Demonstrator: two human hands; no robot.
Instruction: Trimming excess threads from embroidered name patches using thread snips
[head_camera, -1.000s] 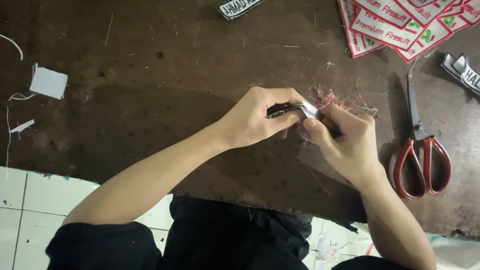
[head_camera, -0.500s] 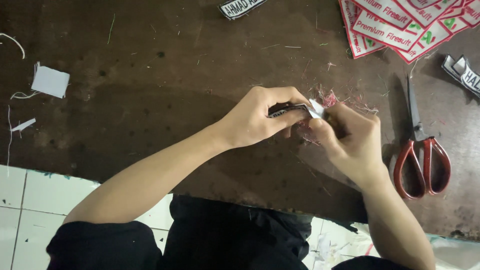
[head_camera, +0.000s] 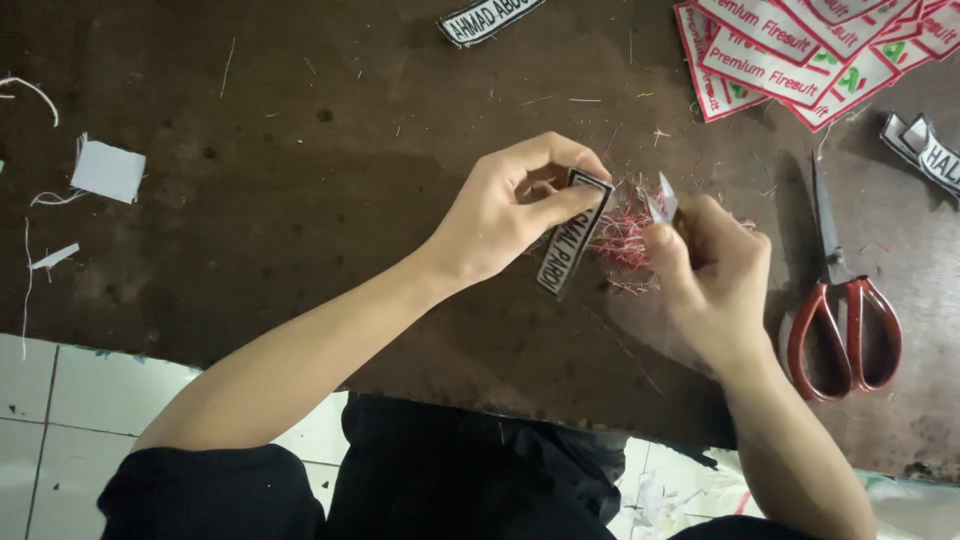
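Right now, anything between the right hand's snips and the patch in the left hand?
Nothing solid. The left hand holds the patch; the right hand holds the snips just beside it. Only a tuft of loose red threads lies in the gap.

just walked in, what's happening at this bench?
A person sits at a dark wooden table. The left hand pinches a black embroidered name patch with a white border, tilted above a pile of red thread trimmings. The right hand holds a small thread snipper beside the patch's edge. Red-handled scissors lie to the right, and a stack of red-bordered white patches sits at the far edge.
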